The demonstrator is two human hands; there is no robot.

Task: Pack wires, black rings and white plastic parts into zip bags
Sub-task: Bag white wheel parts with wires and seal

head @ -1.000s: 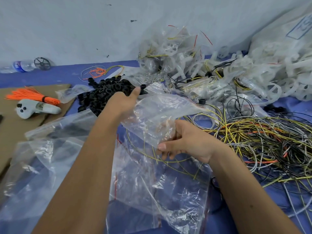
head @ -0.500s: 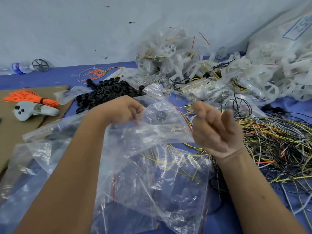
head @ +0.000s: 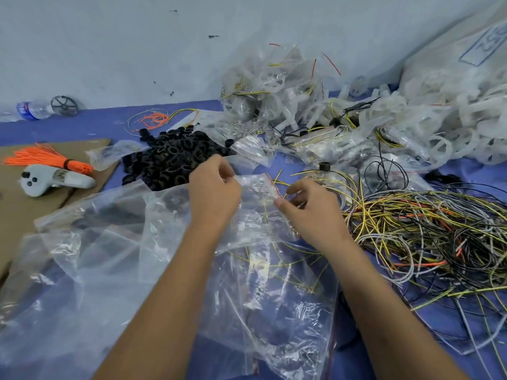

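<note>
My worktop (head: pixel 466 349) is covered in blue. At the far left a water bottle (head: pixel 32 109) lies on its side against the wall. A sheet of brown cardboard (head: pixel 16 215) covers the left edge. A heap of black rings (head: pixel 175 157) sits in the middle, with filled bags (head: pixel 274 86) piled beyond it, white plastic parts (head: pixel 439 124) far right, tangled wires (head: pixel 428 229) on the right, and clear zip bags (head: pixel 90 270) spread near me.

I see even, bright, diffuse light with faint shadows; glare streaks the clear bags (head: pixel 115 259); wide-angle distortion bends the edges, and fine detail looks slightly soft.
</note>
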